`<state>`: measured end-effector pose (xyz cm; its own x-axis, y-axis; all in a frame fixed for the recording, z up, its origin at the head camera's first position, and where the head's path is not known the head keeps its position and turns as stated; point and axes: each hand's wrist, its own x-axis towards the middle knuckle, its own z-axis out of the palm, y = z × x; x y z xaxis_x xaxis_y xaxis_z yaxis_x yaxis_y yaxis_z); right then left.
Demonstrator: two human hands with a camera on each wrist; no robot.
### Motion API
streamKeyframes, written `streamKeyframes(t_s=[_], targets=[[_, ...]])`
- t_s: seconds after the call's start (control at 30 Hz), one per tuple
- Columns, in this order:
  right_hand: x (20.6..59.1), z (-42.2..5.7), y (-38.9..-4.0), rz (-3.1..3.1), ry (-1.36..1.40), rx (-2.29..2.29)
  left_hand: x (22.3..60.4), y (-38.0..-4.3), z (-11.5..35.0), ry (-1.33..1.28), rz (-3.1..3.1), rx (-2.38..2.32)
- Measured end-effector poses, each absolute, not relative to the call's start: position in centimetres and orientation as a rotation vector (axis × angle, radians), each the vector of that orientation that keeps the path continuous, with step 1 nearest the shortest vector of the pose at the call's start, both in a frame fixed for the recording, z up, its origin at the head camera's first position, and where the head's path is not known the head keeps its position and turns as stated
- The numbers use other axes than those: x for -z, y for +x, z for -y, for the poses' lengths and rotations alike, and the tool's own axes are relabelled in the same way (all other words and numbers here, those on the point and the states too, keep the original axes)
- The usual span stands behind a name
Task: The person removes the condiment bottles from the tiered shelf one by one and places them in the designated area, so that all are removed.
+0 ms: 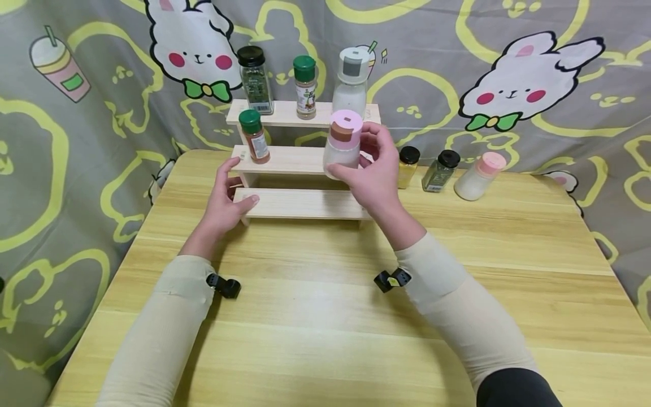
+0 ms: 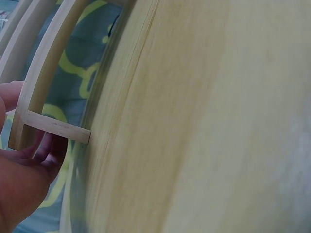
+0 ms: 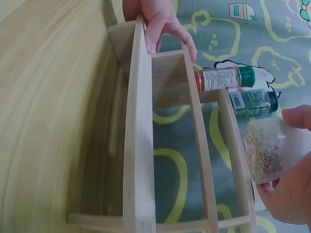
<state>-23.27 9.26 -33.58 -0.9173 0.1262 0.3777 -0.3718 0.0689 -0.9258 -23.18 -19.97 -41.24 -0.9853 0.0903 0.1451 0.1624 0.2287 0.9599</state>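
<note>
Both hold fast, right grip [image 1: 377,169] clasping one pink-capped shaker [image 1: 341,154], left grip [image 1: 224,203] pinching the rack [image 1: 305,203], labels [image 1: 260,146] illegible.

I count three black-lidded jars [image 1: 256,82] [image 1: 408,167] [image 1: 439,172], two green-lidded jars [image 1: 306,90] [image 1: 255,139], two pink-capped shakers [image 1: 343,146] [image 1: 480,176] and one white-capped shaker [image 1: 351,93], so eight in all. My feed also gives me one wooden rack [image 1: 295,160] with three boards [image 1: 305,203], one tabletop [image 1: 315,316], two hands [image 1: 222,203] [image 1: 378,175], two cream sleeves [image 1: 163,322] [image 1: 458,299] and two small black wrist cameras [image 1: 232,288] [image 1: 383,281], one to each arm.
</note>
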Motion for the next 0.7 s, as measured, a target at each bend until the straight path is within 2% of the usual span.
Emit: streamKeyframes(t_s=[0.37,0.7], targets=[[34.0,-12.3,-22.6,2.009,0.185,-1.835,41.3,-23.2,20.0,-0.251,2.423,1.887],[34.3,-14.4,-22.2,2.011,0.104,-1.827,44.2,-24.9,20.9,-0.231,2.421,1.849]])
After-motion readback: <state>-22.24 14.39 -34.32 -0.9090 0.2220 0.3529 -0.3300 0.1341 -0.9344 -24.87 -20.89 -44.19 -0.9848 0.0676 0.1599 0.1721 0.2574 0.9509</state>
